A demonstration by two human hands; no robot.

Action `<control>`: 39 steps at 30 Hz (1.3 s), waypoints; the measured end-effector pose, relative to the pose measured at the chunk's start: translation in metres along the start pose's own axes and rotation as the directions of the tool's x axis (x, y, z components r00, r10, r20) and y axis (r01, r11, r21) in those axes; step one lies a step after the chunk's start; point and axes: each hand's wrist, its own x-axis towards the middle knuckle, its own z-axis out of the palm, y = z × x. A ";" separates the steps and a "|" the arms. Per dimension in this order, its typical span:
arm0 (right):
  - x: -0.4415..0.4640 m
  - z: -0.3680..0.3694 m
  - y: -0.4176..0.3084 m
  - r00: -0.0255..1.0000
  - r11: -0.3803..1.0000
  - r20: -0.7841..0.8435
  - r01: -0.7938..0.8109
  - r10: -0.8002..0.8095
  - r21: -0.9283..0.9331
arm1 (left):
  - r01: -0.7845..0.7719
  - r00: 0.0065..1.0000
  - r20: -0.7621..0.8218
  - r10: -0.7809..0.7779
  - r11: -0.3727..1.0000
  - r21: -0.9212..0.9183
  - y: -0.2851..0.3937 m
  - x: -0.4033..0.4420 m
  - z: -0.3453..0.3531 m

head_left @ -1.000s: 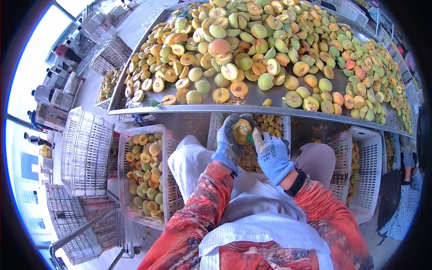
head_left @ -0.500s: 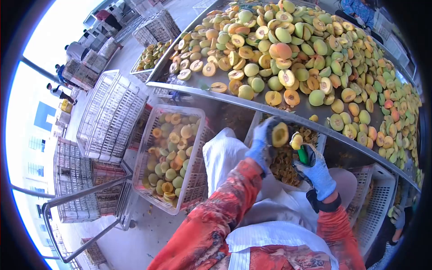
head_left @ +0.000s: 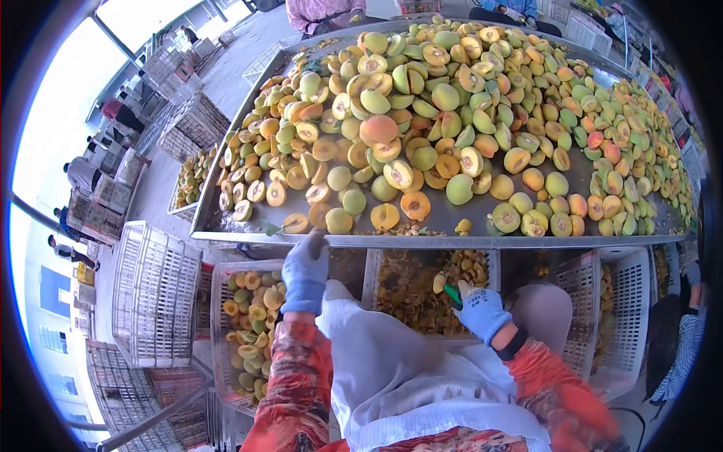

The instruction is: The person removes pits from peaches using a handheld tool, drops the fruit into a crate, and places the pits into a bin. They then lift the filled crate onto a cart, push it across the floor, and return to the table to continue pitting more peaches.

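Note:
My left hand [head_left: 306, 273], in a blue-grey glove with dark fingertips, is at the near metal edge of the table, just below a halved peach [head_left: 296, 223]. Its fingers point away from me and are partly hidden, so I cannot tell whether they hold anything. My gloved right hand [head_left: 482, 310] is closed round a green-handled tool [head_left: 452, 292]. A yellowish lump [head_left: 439, 282] shows at the tool's tip, its kind unclear. Below the tool is a bin of peach scraps [head_left: 407, 290]. A crate of halved peaches [head_left: 220, 301] stands below my left hand.
The metal-edged table [head_left: 346, 241] bears a large heap of whole and halved peaches [head_left: 422, 113]. Stacked white crates [head_left: 158, 294] stand at left, and another white crate [head_left: 625, 309] at right. A person in a pink top [head_left: 324, 11] is across the table.
My left hand has moved left to the table edge; the peach half it held no longer shows. My right hand, still holding the green-handled tool, has shifted left and slightly down. The view has turned.

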 end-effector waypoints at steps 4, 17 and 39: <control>-0.015 -0.040 -0.006 1.000 0.888 0.014 0.000 -0.007 0.460 | -0.140 0.922 0.387 -0.014 0.920 0.367 0.075 0.062 0.068; -0.027 -0.032 0.001 0.962 0.874 -0.259 0.048 0.090 0.484 | 0.539 0.840 0.541 -0.041 0.176 -0.824 0.089 -0.018 0.017; -0.058 -0.026 -0.042 0.957 0.661 -0.277 0.265 -0.090 0.702 | 0.656 0.751 0.659 0.022 -0.138 -0.742 0.085 -0.103 0.062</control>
